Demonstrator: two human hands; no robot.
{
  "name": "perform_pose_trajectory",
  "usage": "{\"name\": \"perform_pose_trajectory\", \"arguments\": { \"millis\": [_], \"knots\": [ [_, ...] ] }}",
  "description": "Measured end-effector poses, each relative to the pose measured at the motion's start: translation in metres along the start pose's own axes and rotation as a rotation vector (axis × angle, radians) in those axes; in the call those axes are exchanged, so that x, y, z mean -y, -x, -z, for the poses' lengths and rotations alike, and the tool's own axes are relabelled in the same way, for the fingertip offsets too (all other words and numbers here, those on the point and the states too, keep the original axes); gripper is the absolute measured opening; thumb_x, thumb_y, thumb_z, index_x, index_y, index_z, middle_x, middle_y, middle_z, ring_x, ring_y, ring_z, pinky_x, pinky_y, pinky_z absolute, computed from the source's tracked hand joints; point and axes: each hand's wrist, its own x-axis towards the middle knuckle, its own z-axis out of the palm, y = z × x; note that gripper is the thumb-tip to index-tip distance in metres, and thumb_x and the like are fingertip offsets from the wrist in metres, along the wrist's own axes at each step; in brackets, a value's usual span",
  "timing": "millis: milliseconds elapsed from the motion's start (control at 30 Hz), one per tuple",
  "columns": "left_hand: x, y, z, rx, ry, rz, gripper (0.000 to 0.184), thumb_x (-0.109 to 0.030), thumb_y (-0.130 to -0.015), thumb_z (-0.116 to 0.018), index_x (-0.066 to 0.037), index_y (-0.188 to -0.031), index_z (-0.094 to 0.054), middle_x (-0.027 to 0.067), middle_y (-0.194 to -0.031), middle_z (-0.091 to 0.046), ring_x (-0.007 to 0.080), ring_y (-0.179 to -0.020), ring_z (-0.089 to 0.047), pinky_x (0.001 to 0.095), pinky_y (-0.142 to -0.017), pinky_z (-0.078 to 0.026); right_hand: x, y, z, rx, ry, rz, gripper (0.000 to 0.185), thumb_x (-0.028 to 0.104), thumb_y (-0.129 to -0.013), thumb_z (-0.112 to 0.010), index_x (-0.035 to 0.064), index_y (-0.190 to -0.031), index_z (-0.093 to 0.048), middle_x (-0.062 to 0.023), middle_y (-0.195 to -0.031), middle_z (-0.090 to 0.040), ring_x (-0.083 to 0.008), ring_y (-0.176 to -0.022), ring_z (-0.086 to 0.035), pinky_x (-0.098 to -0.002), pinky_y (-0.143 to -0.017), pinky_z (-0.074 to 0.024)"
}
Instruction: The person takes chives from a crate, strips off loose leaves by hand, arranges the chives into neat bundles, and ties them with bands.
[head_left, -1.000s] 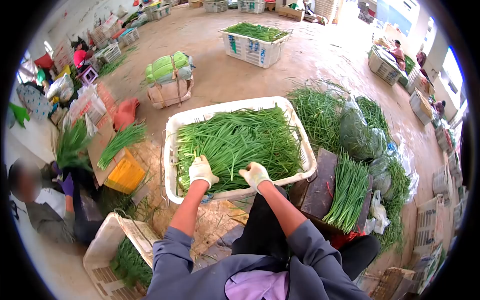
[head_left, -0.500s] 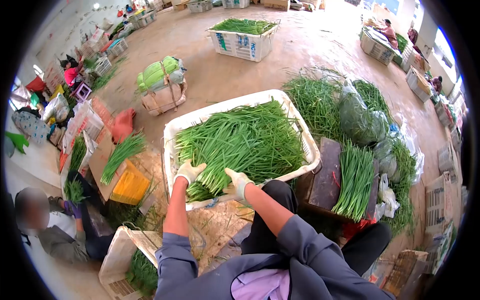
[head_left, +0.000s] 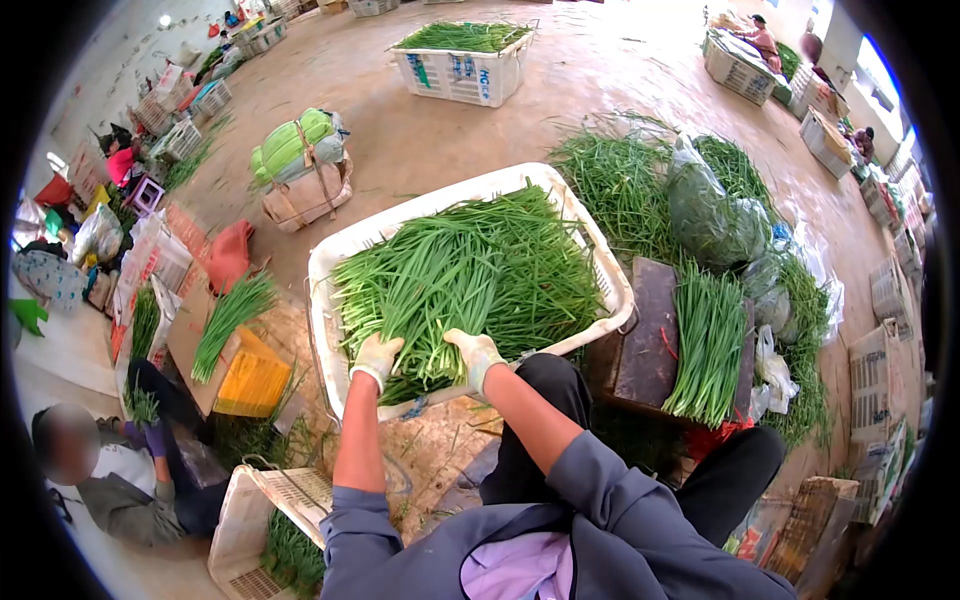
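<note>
- While both forearms reach over the near edge of the large white plastic crate (head_left: 425, 216), the left grip (head_left: 376, 362), in a cream-coloured glove, is by the near-left corner; the right grip (head_left: 474, 358), gloved alike, is nearer the middle of that edge.
- Between them they hold a thick bundle of long, narrow green stems (head_left: 440, 320) at its pale ends, thumbs uppermost and turned inward; most fingers are hidden, so I cannot tell how tightly.
- To handle the bundle well, both hands should probably bear evenly from the sides, keeping the pale ends level and the leaves pointing toward the far edge.
- Gentle pressure seems wiser than a hard squeeze: such thin leaves would likely crease, while a slack hold could let the outer ones slide off.
- The bundle lies inside the crate, along its near-left part, its leaves fanning toward the far edge over loose green leaves (head_left: 540, 270) that reach the right edge.
- It looks fresh: whitish at the ends, bright green above, straight near the hands, more tangled farther out.
- Just beyond the crate's right edge, a neater green sheaf (head_left: 705, 345) lies beside a dark brown, flat-topped box (head_left: 645, 340).
</note>
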Motion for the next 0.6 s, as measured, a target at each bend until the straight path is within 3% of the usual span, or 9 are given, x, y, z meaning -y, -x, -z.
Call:
{"name": "perform_pose_trajectory", "arguments": {
  "millis": [33,100,167,300,400,467,533,567,600],
  "knots": [
    [-0.016,0.014,0.001,0.013,0.055,0.052,0.051,-0.035,-0.089,-0.069,-0.005,-0.128,-0.055,0.0082,-0.106,-0.067,0.0194,-0.085,-0.066,0.0358,-0.064,-0.058,0.007,0.010,-0.002,0.015,0.032,0.058,0.036,0.025,-0.083,-0.071,-0.0001,-0.109,-0.065,-0.0130,-0.097,-0.070,-0.0299,-0.080,-0.069,-0.0517,-0.066,-0.0578],
    [-0.042,0.043,-0.013,-0.005,0.374,0.139,0.076,-0.046,-0.087,-0.072,-0.005,-0.143,-0.041,0.0119,-0.127,-0.060,0.0241,-0.110,-0.061,0.0443,-0.089,-0.054,0.019,0.039,-0.001,0.068,-0.056,0.039,0.035,0.026,-0.085,-0.071,0.0018,-0.110,-0.065,-0.0129,-0.096,-0.070,-0.0303,-0.080,-0.069,-0.0565,-0.069,-0.0580],
    [-0.040,0.040,-0.027,0.099,0.041,0.027,0.090,-0.047,-0.083,-0.077,-0.005,-0.150,-0.032,0.0123,-0.135,-0.055,0.0260,-0.123,-0.053,0.0450,-0.104,-0.043,0.033,0.060,-0.003,0.242,-0.163,-0.159,0.037,0.026,-0.086,-0.071,0.0068,-0.117,-0.062,-0.0123,-0.102,-0.069,-0.0325,-0.085,-0.069,-0.0654,-0.073,-0.0562],
    [-0.023,0.031,-0.041,0.181,0.183,-0.088,0.073,-0.016,-0.082,-0.082,-0.002,-0.140,-0.041,0.0123,-0.125,-0.060,0.0229,-0.110,-0.059,0.0351,-0.093,-0.050,0.019,0.027,-0.006,0.257,-0.111,-0.139,0.055,0.032,-0.083,-0.078,0.0149,-0.131,-0.055,-0.0116,-0.129,-0.058,-0.0395,-0.112,-0.058,-0.0727,-0.075,-0.0534],
    [-0.007,0.012,-0.040,0.153,0.106,-0.217,0.069,-0.007,-0.078,-0.083,-0.001,-0.136,-0.046,0.0092,-0.112,-0.066,0.0199,-0.098,-0.064,0.0319,-0.085,-0.053,0.008,0.017,-0.008,0.219,0.011,0.071,0.059,0.034,-0.071,-0.088,-0.0048,-0.110,-0.069,-0.0104,-0.103,-0.071,-0.0211,-0.082,-0.065,-0.0367,-0.075,-0.0510],
    [-0.011,0.015,-0.036,0.129,0.066,-0.264,0.069,-0.005,-0.078,-0.083,-0.001,-0.136,-0.046,0.0085,-0.111,-0.067,0.0193,-0.096,-0.065,0.0312,-0.084,-0.054,0.009,0.020,-0.008,0.231,-0.011,0.019,0.056,0.032,-0.071,-0.088,-0.0047,-0.109,-0.069,-0.0103,-0.102,-0.072,-0.0213,-0.081,-0.066,-0.0367,-0.075,-0.0515],
    [-0.014,0.013,-0.025,0.197,0.237,-0.056,0.067,-0.002,-0.076,-0.082,-0.001,-0.133,-0.049,0.0092,-0.108,-0.068,0.0205,-0.092,-0.066,0.0324,-0.080,-0.055,0.017,0.031,-0.003,0.244,-0.068,0.045,0.048,0.027,-0.074,-0.085,-0.0045,-0.106,-0.070,-0.0109,-0.100,-0.072,-0.0220,-0.080,-0.067,-0.0377,-0.073,-0.0524],
    [-0.015,0.013,-0.015,0.179,0.241,-0.007,0.066,-0.004,-0.073,-0.084,0.001,-0.129,-0.050,0.0101,-0.099,-0.070,0.0162,-0.074,-0.066,0.0287,-0.060,-0.053,0.023,0.037,0.000,0.247,-0.089,0.054,0.045,0.025,-0.074,-0.084,-0.0045,-0.105,-0.070,-0.0112,-0.099,-0.072,-0.0223,-0.079,-0.067,-0.0380,-0.073,-0.0527],
    [-0.014,0.013,-0.009,0.107,0.259,-0.052,0.062,-0.002,-0.074,-0.082,0.001,-0.128,-0.051,0.0108,-0.098,-0.070,0.0179,-0.075,-0.066,0.0301,-0.062,-0.054,0.037,0.049,0.002,0.137,0.038,0.008,0.039,0.021,-0.077,-0.080,-0.0044,-0.105,-0.069,-0.0137,-0.099,-0.071,-0.0260,-0.080,-0.068,-0.0434,-0.069,-0.0557]
  ]
}}
